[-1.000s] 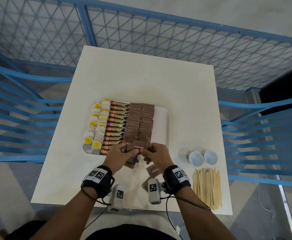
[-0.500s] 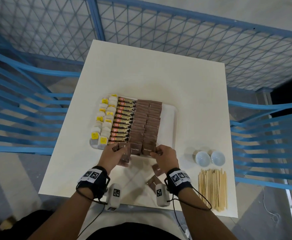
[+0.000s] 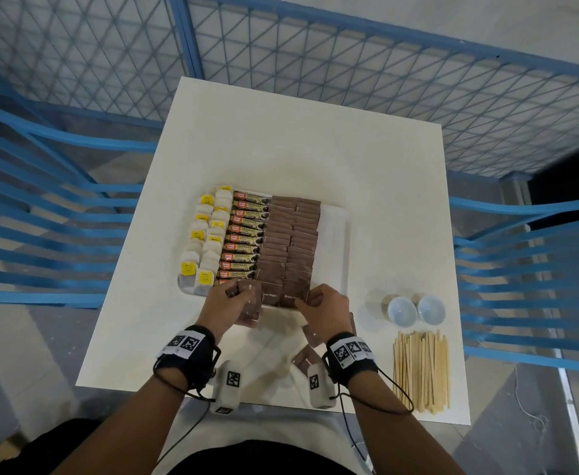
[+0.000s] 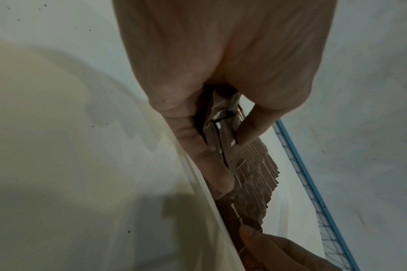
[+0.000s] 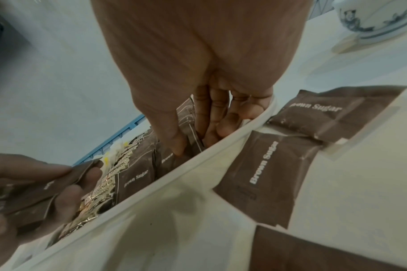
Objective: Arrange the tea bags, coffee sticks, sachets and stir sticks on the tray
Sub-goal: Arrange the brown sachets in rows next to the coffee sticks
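The person's right hand point(image 3: 325, 308) is working at the near edge of the white tray point(image 3: 336, 234), thumb and fingers pinching the nearest brown sugar sachet point(image 5: 193, 139) of the right-hand brown column and setting it upright against its row. The left hand point(image 3: 231, 305) is hovering just to the left, over the tray's near edge, clutching a small stack of sachets point(image 3: 248, 298) between thumb and fingers.

What the next move turns on, I judge: the loose brown sugar sachets point(image 5: 265, 176) are lying flat on the table point(image 3: 298, 138) directly behind the right hand, on the near side of the tray rim, touching or overlapping one another. The right hand is plainly the nearer one to them. Their long sides are lying at differing angles, so each would need turning to stand across the column.

The tea bags point(image 3: 205, 241) and coffee sticks point(image 3: 245, 236) are already filling the tray's left side; the stir sticks point(image 3: 421, 368) are still lying on the table, well right.
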A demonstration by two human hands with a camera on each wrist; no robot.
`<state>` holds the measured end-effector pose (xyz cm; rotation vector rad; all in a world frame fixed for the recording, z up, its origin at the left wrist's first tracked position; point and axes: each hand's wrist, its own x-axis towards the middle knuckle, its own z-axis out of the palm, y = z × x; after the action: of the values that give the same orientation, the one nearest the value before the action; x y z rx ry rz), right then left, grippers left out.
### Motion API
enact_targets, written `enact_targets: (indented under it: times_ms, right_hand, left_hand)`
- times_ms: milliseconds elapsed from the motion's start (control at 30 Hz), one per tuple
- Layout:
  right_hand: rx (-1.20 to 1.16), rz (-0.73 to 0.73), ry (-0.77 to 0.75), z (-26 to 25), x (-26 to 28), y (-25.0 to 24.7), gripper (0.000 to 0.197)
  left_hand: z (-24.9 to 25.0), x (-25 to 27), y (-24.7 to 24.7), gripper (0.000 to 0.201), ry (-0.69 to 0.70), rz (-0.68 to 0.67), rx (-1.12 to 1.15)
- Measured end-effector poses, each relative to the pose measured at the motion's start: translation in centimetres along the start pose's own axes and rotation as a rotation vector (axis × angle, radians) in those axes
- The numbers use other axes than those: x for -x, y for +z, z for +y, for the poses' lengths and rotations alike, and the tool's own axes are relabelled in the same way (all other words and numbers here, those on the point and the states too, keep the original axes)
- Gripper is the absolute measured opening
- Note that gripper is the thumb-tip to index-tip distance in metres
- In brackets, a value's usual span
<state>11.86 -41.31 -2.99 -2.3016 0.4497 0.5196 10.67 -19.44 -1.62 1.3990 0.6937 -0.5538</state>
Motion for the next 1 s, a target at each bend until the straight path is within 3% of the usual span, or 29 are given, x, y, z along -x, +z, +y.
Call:
enact_targets:
  times_ms: [400, 667, 800, 900, 1000]
  right_hand:
    - [0.048, -0.003, -0.021, 0.1, -0.1, 0.3, 0.024]
    - [0.06, -0.067, 0.005, 0.0, -0.3, -0.4, 0.009]
    - [-0.004, 0.034, 0.041, 0.0, -0.2, -1.1, 0.004]
    - [-0.032, 0.078, -0.056, -0.7, 0.1, -1.4, 0.004]
    - [-0.086, 0.018, -0.172, -2.3, 0.2, -1.4, 0.006]
  left_hand:
    - [-0.1, 0.2, -0.1, 0.024, 0.002, -0.044, 0.021]
    - [-0.2, -0.1, 0.2, 0.024, 0.028, -0.075, 0.023]
    - [-0.2, -0.1, 0.1, 0.025, 0.064, -0.1, 0.009]
    - [0.2, -0.1, 0.2, 0.028, 0.087, -0.114, 0.015]
    - [0.9, 0.3, 0.7, 0.028, 0.103, -0.136, 0.024]
